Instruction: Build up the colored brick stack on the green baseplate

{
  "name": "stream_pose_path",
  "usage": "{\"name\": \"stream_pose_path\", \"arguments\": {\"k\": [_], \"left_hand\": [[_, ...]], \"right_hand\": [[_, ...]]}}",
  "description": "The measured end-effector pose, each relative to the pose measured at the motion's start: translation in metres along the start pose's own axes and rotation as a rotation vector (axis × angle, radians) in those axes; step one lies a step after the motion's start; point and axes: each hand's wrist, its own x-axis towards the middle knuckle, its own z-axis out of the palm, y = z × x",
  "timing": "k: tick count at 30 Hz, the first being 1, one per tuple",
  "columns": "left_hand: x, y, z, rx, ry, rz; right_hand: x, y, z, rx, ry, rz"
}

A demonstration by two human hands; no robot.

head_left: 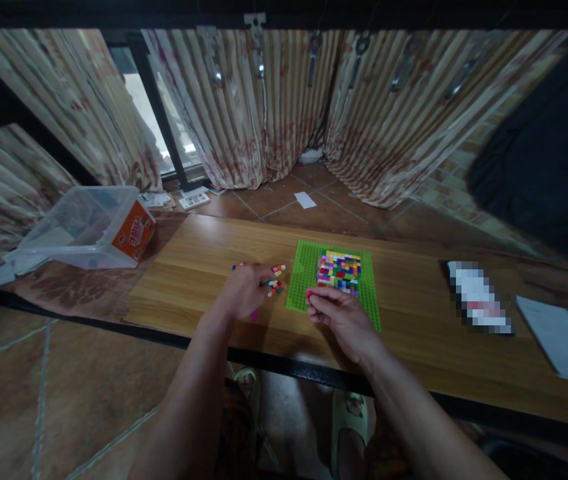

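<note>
A green baseplate point(304, 267) lies on the wooden table, with a block of many-coloured toy bricks point(340, 268) built up on it. My right hand point(341, 319) is over the plate's near edge, its thumb and fingers pinched on a small red toy brick point(309, 293). Left of the plate, loose toy bricks point(274, 287) are scattered on the wood. My left hand point(244, 292) is above them, palm down, fingers stretched toward the bricks and partly hidden by the hand. A magenta brick point(254, 315) lies just below that hand.
A clear plastic box point(79, 257) with an orange label stands at the table's left end. Toward the right lie a blurred-out object point(479, 297) and a white sheet point(561, 340). The table's dark front edge point(304, 365) runs below my forearms. Curtains point(244, 120) hang behind.
</note>
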Motion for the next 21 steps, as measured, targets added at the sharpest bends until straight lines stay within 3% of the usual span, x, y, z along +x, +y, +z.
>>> {"name": "stream_pose_path", "arguments": {"k": [11, 17, 21], "left_hand": [[0.005, 0.018, 0.014, 0.189, -0.017, 0.02], [0.007, 0.012, 0.015, 0.101, 0.038, 0.036], [0.007, 0.015, 0.014, -0.103, 0.023, 0.055]], "right_hand": [[0.0, -0.004, 0.002, 0.026, 0.014, 0.031], [0.001, -0.004, 0.002, 0.019, 0.004, 0.012], [0.002, -0.002, 0.003, 0.041, 0.005, 0.0]]}}
